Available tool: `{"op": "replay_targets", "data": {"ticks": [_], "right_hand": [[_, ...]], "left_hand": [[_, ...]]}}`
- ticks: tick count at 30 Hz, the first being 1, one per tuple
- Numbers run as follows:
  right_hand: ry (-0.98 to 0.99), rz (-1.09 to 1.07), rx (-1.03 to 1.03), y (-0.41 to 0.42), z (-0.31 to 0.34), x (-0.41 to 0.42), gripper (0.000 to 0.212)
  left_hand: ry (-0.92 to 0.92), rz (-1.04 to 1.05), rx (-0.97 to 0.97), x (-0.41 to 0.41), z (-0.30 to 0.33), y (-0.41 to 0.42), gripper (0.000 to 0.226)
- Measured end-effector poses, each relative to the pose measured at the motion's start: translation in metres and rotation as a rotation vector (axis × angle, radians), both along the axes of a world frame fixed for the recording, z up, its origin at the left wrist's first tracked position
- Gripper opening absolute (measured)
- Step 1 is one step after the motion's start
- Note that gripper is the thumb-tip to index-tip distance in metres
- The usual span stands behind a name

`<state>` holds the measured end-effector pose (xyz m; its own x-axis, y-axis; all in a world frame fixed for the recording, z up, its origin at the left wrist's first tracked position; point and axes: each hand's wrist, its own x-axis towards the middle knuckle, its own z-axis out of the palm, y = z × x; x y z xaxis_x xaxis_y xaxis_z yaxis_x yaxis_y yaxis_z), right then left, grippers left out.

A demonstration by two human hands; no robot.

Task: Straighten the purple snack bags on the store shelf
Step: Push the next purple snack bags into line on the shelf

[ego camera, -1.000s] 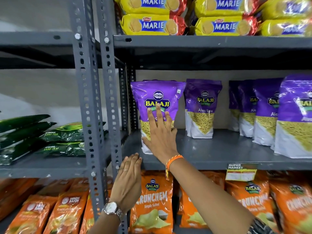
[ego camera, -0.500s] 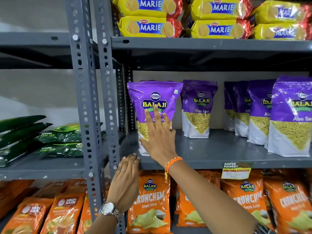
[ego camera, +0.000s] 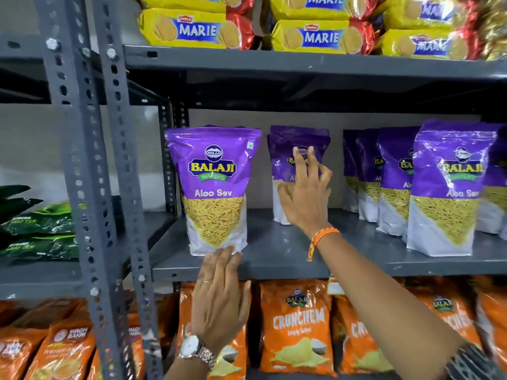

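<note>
Purple Balaji Aloo Sev bags stand on the grey middle shelf (ego camera: 274, 267). The leftmost bag (ego camera: 214, 187) stands upright near the front edge. My left hand (ego camera: 219, 297) is flat and open, fingertips touching that bag's bottom edge. A second purple bag (ego camera: 285, 149) stands further back. My right hand (ego camera: 306, 193) is in front of it with fingers spread, holding nothing; whether it touches the bag I cannot tell. Several more purple bags (ego camera: 444, 187) stand in rows at the right.
Yellow Marie biscuit packs (ego camera: 197, 28) fill the shelf above. Orange Crunchem chip bags (ego camera: 299, 325) hang below. Perforated grey uprights (ego camera: 115, 160) stand at the left, with green tea packs (ego camera: 41, 229) beyond them. A price tag (ego camera: 334, 286) hangs on the shelf edge.
My right hand left the leftmost bag and moved right to the second bag. My left hand rose from below the shelf edge to the leftmost bag's base.
</note>
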<state>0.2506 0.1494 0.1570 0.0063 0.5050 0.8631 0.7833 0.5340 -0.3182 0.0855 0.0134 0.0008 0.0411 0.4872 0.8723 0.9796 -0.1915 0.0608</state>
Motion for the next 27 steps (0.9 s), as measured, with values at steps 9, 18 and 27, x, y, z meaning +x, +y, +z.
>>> {"op": "replay_targets", "data": {"ticks": [9,18,27], "right_hand": [[-0.122,-0.126,-0.188,0.084,-0.004,0.022,0.086],[-0.265,-0.128,-0.264,0.117,-0.018,0.007,0.113],[-0.298,-0.123,-0.279,0.121,-0.027,0.007,0.119]], "left_hand": [[0.076,0.073,-0.058,0.053,-0.003,0.05,0.065],[0.177,0.24,0.111,0.048,-0.017,0.067,0.066],[0.193,0.255,0.136,0.05,-0.017,0.069,0.066]]}}
